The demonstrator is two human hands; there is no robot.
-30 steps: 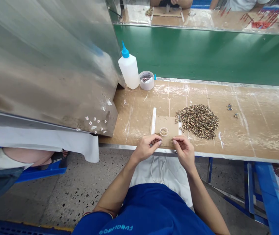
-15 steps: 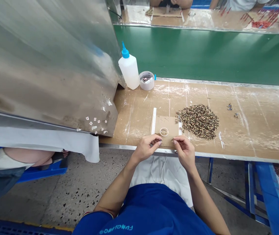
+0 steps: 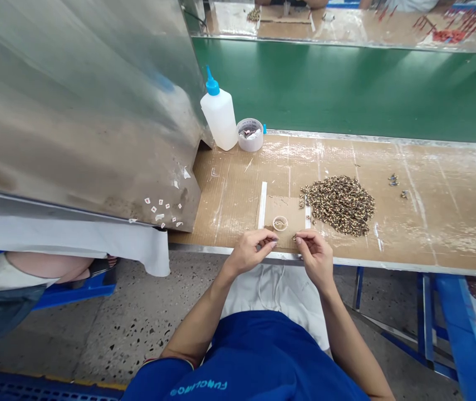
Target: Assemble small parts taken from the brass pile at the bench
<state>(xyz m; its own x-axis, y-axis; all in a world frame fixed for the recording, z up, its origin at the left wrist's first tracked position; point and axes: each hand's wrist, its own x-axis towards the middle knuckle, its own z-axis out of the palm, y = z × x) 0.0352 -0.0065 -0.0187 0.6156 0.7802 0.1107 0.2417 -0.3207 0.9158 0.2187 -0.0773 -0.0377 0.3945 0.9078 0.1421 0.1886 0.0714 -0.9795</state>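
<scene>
My left hand (image 3: pixel 251 250) is pinched closed near the front edge of the bench; whatever lies between its fingertips is too small to make out. A short gap to the right, my right hand (image 3: pixel 315 254) pinches a tiny dark and gold piece (image 3: pixel 294 238) between thumb and forefinger. Just beyond both hands, a small round clear dish (image 3: pixel 280 224) with a pale curved strand in it rests on a cardboard pad (image 3: pixel 292 210). To the right of the pad lies a heaped pile of small gold and dark metal pieces (image 3: pixel 340 205).
A white bottle with a blue nozzle (image 3: pixel 221 120) and a tape roll holding scraps (image 3: pixel 250 135) stand at the back left. A metal housing (image 3: pixel 96 111) borders the left. Behind the bench runs a green belt (image 3: pixel 346 89). Several loose pieces (image 3: pixel 393 180) lie at right.
The whole view has shifted slightly. Both hands keep nearly the same pinched poses and places; no object has visibly moved on the bench.
</scene>
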